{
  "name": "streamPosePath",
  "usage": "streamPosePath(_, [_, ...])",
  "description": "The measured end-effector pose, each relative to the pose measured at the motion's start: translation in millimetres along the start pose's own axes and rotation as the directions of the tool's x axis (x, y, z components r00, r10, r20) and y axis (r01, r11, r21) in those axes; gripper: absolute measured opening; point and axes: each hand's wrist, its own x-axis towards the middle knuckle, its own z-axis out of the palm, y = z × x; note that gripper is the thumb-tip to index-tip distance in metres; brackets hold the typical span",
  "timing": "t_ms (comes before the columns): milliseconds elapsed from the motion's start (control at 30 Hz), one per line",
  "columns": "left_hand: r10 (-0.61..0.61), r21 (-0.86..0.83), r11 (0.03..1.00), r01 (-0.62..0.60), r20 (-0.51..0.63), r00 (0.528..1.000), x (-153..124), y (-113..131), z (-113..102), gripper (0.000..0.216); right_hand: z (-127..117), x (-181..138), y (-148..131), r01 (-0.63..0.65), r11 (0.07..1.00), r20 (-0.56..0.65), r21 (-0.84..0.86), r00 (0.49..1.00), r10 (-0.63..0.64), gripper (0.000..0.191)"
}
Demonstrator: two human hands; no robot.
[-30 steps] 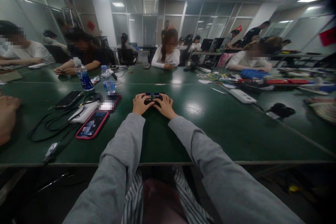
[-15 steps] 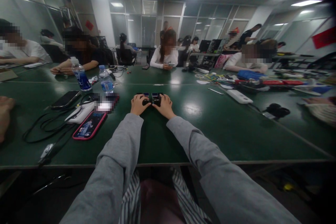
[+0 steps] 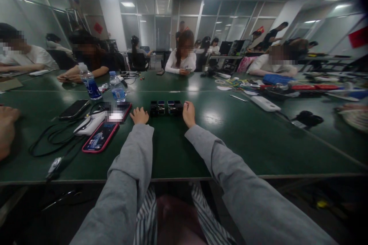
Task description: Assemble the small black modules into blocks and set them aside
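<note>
My left hand (image 3: pixel 140 116) is empty, fingers spread over the green table (image 3: pixel 169 157), just beside the left black electronic module (image 3: pixel 158 108). The right black electronic module (image 3: pixel 174 108) sits across a narrow gap from it. My right hand (image 3: pixel 189 113) stands edge-on at that one's outer side, fingers bent; I cannot tell whether it touches or grips. A pink-cased phone (image 3: pixel 100 138) lies off to my left.

I count 2 phones: 1 pink-cased phone (image 3: pixel 100 138), 1 blk phone (image 3: pixel 74 109) past it; also past it, 2 plastic btls (image 3: pixel 91 84) (image 3: pixel 117 91), 1 part-blurred red-edged device (image 3: pixel 125 110). White cabled boxes (image 3: pixel 86 124) (image 3: pixel 265 103): 2, 1 beside it, 1 far R. R of it, 2 bare hands (image 3: pixel 140 116) (image 3: pixel 189 114), 2 blk electronics clusters (image 3: pixel 157 108) (image 3: pixel 174 108) btwn.
</note>
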Motion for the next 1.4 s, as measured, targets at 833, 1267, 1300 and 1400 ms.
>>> streamPosePath(833, [0.113, 0.122, 0.984, -0.130, 0.133, 0.985, -1.4, -0.1, 6.0, 0.051, 2.0, -8.9, -9.7, 0.163, 0.976, 0.244, -0.142, 0.962, -0.125, 0.044])
streamPosePath(1267, [0.120, 0.120, 0.984, -0.134, 0.116, 0.986, -0.6, -1.7, 8.9, 0.051, 1.2, -8.4, -12.3, 0.236, 0.961, 0.234, -0.142, 0.952, -0.199, 0.042])
streamPosePath(1300, [0.119, 0.121, 0.984, -0.133, 0.114, 0.986, -0.8, -1.4, 8.7, 0.051, 1.3, -7.8, -11.0, 0.217, 0.967, 0.223, -0.137, 0.957, -0.184, 0.043])
streamPosePath(1400, [0.121, 0.121, 0.984, -0.133, 0.105, 0.987, -1.6, -0.8, 8.0, 0.050, 2.1, -4.3, -4.9, 0.109, 0.988, 0.165, -0.105, 0.982, -0.091, 0.046])
